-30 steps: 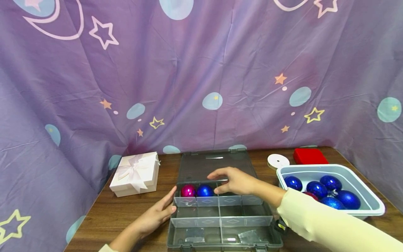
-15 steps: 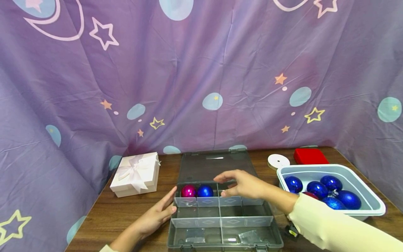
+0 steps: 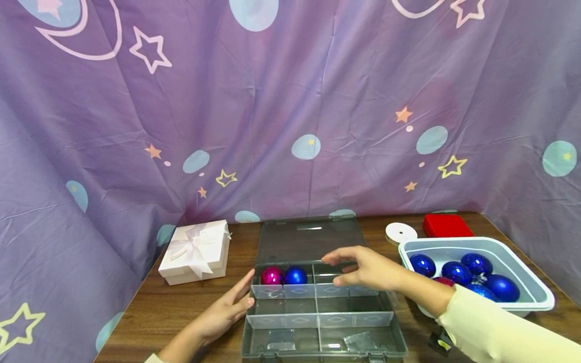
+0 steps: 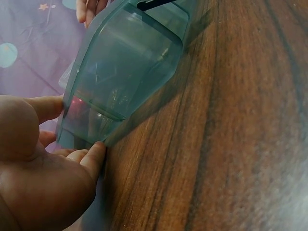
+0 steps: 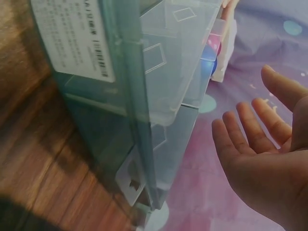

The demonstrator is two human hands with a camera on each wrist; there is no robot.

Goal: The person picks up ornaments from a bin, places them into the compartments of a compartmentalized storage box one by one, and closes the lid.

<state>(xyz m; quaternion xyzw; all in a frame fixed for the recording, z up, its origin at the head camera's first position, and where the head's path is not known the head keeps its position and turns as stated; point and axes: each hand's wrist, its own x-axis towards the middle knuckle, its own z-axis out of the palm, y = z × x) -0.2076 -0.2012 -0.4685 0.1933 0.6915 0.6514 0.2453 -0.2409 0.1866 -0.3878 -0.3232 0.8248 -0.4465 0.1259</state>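
A see-through grey organizer box lies with its lid folded back on the wooden table. In its back left compartments sit a magenta bauble and a blue bauble, side by side. My left hand rests against the box's left side; the left wrist view shows its fingertips at the wall, fingers extended. Over the back right compartments hovers my right hand, its fingers relaxed and holding nothing. The right wrist view shows that hand apart from the box wall.
To the right, a pale plastic tub contains several blue baubles and a red one. Behind it are a white ribbon spool and a red box. A white gift box with a bow stands at the left.
My right hand has moved to the right, away from the blue bauble and over the right compartments. The left hand stays at the box's side.
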